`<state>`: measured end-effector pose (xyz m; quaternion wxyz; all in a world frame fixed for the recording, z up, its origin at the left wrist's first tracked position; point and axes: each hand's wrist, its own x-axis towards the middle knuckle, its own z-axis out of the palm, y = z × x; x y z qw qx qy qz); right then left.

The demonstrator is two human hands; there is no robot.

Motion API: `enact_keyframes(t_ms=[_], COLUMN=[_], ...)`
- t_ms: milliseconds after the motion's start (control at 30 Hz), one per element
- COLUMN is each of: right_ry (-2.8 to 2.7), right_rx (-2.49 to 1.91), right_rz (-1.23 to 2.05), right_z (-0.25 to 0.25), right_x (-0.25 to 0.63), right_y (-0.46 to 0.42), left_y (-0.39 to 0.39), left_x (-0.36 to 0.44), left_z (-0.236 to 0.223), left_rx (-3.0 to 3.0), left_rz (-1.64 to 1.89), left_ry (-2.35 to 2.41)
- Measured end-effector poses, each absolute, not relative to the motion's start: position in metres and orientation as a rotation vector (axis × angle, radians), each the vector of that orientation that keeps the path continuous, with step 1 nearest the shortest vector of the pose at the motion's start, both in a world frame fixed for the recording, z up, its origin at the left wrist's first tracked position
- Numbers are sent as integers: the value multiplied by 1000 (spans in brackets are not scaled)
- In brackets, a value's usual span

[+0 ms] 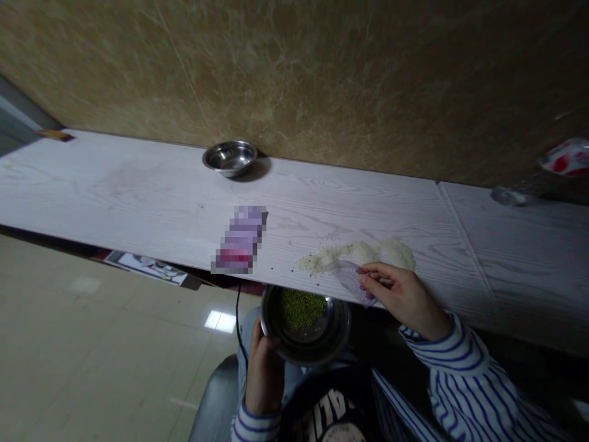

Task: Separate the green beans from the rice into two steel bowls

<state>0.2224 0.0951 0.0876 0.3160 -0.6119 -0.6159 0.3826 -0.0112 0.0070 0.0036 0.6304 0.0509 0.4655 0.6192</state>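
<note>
My left hand [265, 371] grips the rim of a steel bowl [338, 344], tilted just below the table's front edge. Green mung beans [301, 309] lie gathered on one side inside it. A thin, clear plastic lid-like piece [350, 279] is pinched in my right hand [396, 288], its edge low on the tabletop. Beside that piece spreads a heap of white rice grains [363, 250], with a few dark bits scattered around it.
A second steel bowl [230, 158] stands near the wall. A phone with a blurred screen [242, 239] lies left of the rice, with a cable [238, 319] hanging below. At the right is a clear bottle [534, 181] on its side. Papers [147, 268] show under the table [115, 178].
</note>
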Motion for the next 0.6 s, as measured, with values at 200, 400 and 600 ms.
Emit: enact_keyframes(t_ms=[200,400,600], right_ry=[-1699,-1746,-1776], right_rx=[-1633,-1613,-1617], right_rz=[979,987,986], right_z=[90,88,85], right_x=[223,215,205], right_y=[91,90,94], left_y=[5,4,4], left_x=[-10,-10,-12], left_z=[4,1,-4], left_rx=[108,135,160], left_rz=[1407,1430,1441], left_ry=[1090,1091,1075])
